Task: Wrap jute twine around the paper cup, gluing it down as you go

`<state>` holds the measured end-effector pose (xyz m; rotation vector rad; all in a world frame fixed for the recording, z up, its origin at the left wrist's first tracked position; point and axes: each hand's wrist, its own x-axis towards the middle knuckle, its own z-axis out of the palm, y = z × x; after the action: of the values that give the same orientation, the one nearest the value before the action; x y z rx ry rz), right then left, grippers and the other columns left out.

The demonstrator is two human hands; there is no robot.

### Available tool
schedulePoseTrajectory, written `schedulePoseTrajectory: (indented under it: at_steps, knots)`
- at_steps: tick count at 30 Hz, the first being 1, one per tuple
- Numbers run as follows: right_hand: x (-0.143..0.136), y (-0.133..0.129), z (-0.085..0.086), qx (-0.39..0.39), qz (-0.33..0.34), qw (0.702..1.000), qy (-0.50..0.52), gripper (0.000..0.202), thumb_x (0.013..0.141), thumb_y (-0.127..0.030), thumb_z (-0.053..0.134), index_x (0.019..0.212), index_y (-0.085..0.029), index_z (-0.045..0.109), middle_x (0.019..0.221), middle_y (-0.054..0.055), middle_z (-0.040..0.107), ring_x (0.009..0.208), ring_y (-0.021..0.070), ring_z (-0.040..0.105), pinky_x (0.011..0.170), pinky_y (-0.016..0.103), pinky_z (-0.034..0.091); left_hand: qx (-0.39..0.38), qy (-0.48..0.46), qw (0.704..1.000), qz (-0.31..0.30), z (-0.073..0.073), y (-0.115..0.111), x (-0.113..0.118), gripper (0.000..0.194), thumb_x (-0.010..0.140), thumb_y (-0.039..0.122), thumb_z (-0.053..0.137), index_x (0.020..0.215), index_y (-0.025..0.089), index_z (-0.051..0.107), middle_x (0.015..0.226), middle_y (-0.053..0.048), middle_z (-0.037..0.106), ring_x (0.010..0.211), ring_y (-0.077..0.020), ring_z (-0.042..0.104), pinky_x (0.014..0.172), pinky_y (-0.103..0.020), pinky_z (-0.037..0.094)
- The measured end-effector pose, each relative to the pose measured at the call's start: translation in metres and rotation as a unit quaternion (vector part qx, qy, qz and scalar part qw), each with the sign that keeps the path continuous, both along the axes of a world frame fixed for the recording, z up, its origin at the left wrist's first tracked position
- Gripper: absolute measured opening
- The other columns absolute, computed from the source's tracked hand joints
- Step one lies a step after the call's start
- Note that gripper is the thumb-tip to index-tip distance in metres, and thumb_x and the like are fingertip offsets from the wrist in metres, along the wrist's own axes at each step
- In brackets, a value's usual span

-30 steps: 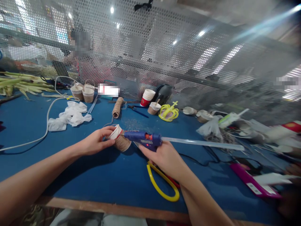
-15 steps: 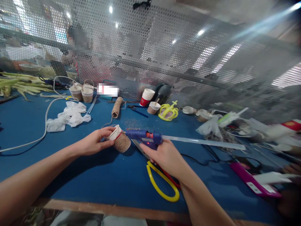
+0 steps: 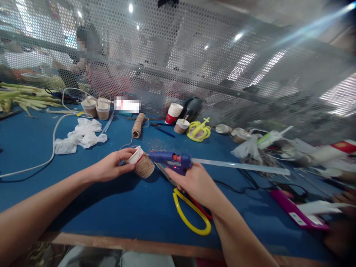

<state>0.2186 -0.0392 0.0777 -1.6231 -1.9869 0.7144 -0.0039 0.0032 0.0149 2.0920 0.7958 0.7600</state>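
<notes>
Between the fingers and thumb of my left hand point(image 3: 115, 165) is a tilted paper cup point(image 3: 144, 166), its lower part wrapped in brown twine and its white rim facing my palm. My right hand point(image 3: 194, 180) grips a blue hot glue gun point(image 3: 174, 160) with a small red light lit. The gun's nozzle points left, at or very near the twine-wrapped side; exact contact cannot be told. A long clear glue stick point(image 3: 241, 166) sticks out of its back. Scissors point(image 3: 191, 218) with yellow and red handles lie partly under my right hand.
A twine roll point(image 3: 138, 125), pliers point(image 3: 162, 129), a yellow crown-shaped piece point(image 3: 198, 130) and twine-wrapped cups point(image 3: 102, 109) stand farther back. White plastic bags point(image 3: 82, 135) lie left. A magenta power strip point(image 3: 297, 211) is at right. A perforated metal screen point(image 3: 167, 66) closes the back; a person sits behind it.
Both hands, the cup and the glue gun stay almost where they were. The whole view has shifted very slightly.
</notes>
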Motion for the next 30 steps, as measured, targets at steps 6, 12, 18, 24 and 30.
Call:
schedulePoseTrajectory:
  at_steps: [6, 12, 18, 24, 30]
  knots:
    - [-0.0003, -0.0013, 0.0001, -0.003, 0.003, 1.0, -0.014, 0.02, 0.073, -0.028, 0.049, 0.056, -0.017, 0.049, 0.042, -0.004, 0.048, 0.037, 0.0087, 0.047, 0.042, 0.02, 0.04, 0.002, -0.013, 1.0, -0.001, 0.0001, -0.0004, 0.0002, 0.022, 0.082, 0.026, 0.046, 0.093, 0.015, 0.061, 0.121, -0.009, 0.05, 0.116, -0.0228, 0.042, 0.101, -0.036, 0.03]
    - [-0.001, -0.0026, 0.002, -0.004, 0.002, 1.0, -0.023, 0.019, 0.073, -0.027, 0.05, 0.057, -0.017, 0.049, 0.045, -0.004, 0.049, 0.04, 0.0094, 0.049, 0.044, 0.02, 0.041, -0.002, -0.017, 1.0, -0.006, 0.0011, -0.001, 0.0002, 0.022, 0.082, 0.026, 0.046, 0.093, 0.014, 0.061, 0.12, -0.01, 0.05, 0.115, -0.023, 0.043, 0.1, -0.036, 0.031]
    - [-0.0008, -0.0034, 0.0019, 0.004, 0.006, 1.0, -0.025, 0.017, 0.074, -0.027, 0.049, 0.061, -0.017, 0.053, 0.047, -0.003, 0.051, 0.042, 0.0106, 0.05, 0.047, 0.022, 0.042, 0.001, -0.015, 1.0, -0.008, 0.0002, -0.0006, -0.0003, 0.023, 0.082, 0.027, 0.046, 0.094, 0.014, 0.061, 0.122, -0.01, 0.049, 0.116, -0.0233, 0.042, 0.1, -0.036, 0.031]
    - [-0.0012, -0.0042, 0.0009, 0.001, 0.007, 0.999, -0.036, 0.016, 0.074, -0.029, 0.048, 0.069, -0.016, 0.057, 0.051, -0.002, 0.054, 0.046, 0.0122, 0.053, 0.051, 0.023, 0.044, 0.004, -0.009, 1.0, -0.01, -0.0005, -0.0004, -0.0009, 0.024, 0.083, 0.028, 0.045, 0.096, 0.014, 0.06, 0.122, -0.009, 0.049, 0.117, -0.0227, 0.042, 0.101, -0.036, 0.03]
    - [0.0018, -0.0036, -0.0012, 0.003, 0.02, 0.998, -0.059, 0.019, 0.077, -0.029, 0.045, 0.072, -0.016, 0.058, 0.05, -0.001, 0.055, 0.048, 0.0139, 0.054, 0.052, 0.024, 0.044, 0.01, -0.004, 1.0, -0.006, 0.001, -0.0011, -0.0004, 0.023, 0.083, 0.026, 0.045, 0.095, 0.015, 0.06, 0.122, -0.009, 0.049, 0.118, -0.0223, 0.041, 0.101, -0.035, 0.029]
